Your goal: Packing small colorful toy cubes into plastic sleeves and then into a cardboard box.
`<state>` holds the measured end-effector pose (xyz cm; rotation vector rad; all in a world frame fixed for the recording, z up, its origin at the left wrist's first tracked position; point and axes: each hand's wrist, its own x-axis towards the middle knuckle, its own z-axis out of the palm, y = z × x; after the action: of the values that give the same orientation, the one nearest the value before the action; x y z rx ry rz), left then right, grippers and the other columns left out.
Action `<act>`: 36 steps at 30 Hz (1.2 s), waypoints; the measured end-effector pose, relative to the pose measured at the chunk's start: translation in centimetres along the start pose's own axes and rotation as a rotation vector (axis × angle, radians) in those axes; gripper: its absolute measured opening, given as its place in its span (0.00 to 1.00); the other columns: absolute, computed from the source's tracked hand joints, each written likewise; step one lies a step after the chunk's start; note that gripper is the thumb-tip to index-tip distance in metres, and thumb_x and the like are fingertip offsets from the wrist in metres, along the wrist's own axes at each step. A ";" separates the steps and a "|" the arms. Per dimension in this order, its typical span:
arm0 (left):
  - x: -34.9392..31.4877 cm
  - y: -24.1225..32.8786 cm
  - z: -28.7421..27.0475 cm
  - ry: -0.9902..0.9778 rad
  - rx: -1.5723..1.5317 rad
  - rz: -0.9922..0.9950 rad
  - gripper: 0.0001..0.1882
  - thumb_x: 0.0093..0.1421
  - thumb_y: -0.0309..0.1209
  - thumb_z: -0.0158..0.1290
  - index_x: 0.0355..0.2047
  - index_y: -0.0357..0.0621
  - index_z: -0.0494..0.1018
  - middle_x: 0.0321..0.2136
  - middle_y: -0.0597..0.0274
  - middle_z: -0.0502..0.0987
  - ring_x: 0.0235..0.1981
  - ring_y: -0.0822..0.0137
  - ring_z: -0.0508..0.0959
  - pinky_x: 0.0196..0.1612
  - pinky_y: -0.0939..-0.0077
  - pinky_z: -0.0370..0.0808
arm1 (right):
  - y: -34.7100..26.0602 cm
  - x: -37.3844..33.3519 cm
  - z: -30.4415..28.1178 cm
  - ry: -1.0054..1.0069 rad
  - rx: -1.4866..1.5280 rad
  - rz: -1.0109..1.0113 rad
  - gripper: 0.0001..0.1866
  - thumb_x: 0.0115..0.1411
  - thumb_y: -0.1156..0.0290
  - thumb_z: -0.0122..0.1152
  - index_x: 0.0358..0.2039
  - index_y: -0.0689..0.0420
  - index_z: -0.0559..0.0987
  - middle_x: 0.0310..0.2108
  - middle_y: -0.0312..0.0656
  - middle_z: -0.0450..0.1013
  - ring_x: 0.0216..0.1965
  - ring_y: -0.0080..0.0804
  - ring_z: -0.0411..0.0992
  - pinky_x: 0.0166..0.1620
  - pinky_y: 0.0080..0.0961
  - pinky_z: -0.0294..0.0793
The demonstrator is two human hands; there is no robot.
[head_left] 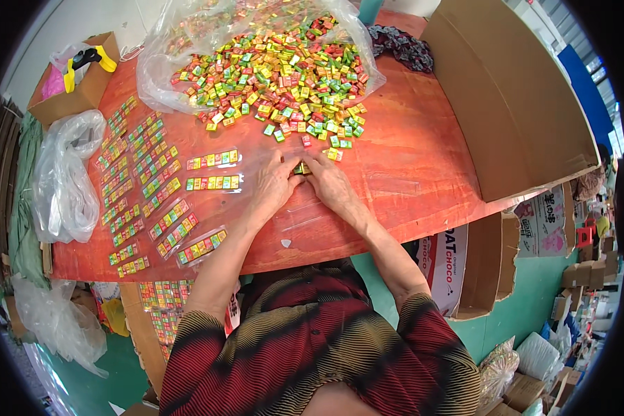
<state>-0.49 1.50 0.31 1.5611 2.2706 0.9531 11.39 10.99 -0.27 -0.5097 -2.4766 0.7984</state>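
Green-yellow mini cartons (301, 168) sit clamped in fingers of left hand (276, 182) and right hand (330, 183) — row-building, apparently. Next move likely calls for squaring.

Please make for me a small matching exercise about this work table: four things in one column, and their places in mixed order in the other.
Things:
1. Loose small boxes
2. Short rows of small boxes
3. Tall cardboard box
4. Left hand and right hand

Places:
A. On the left part of the red table
B. Close together, fingertips near each other
C. Heaped, partly inside a clear plastic bag
D. At the table's right side

Pairs: 1-C, 2-A, 3-D, 4-B
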 end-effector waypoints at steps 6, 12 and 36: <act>0.2 0.6 0.6 0.032 0.003 0.011 0.22 0.43 0.35 0.58 0.41 0.52 0.72 0.35 0.54 0.66 0.35 0.54 0.71 0.37 0.61 0.68 | 1.4 0.7 -2.5 0.084 -0.243 0.096 0.15 0.50 0.76 0.51 0.41 0.56 0.70 0.33 0.46 0.67 0.36 0.46 0.67 0.35 0.35 0.69; 0.6 0.2 1.7 0.053 0.076 0.067 0.17 0.45 0.31 0.57 0.38 0.48 0.73 0.39 0.56 0.68 0.38 0.56 0.70 0.40 0.66 0.69 | 1.6 0.0 -2.0 0.060 -0.331 0.074 0.13 0.50 0.75 0.51 0.39 0.55 0.72 0.32 0.43 0.67 0.36 0.43 0.67 0.36 0.34 0.69; 0.3 0.1 0.6 0.090 0.049 0.178 0.14 0.42 0.31 0.59 0.33 0.50 0.75 0.32 0.56 0.67 0.35 0.56 0.71 0.36 0.64 0.69 | 0.7 -1.7 -2.8 -0.034 -0.195 0.156 0.14 0.48 0.77 0.53 0.38 0.59 0.71 0.34 0.46 0.67 0.37 0.46 0.67 0.37 0.34 0.68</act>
<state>-0.23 1.98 -0.06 1.8007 2.2597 1.0381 14.47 11.96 0.70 -0.7728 -2.5847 0.6306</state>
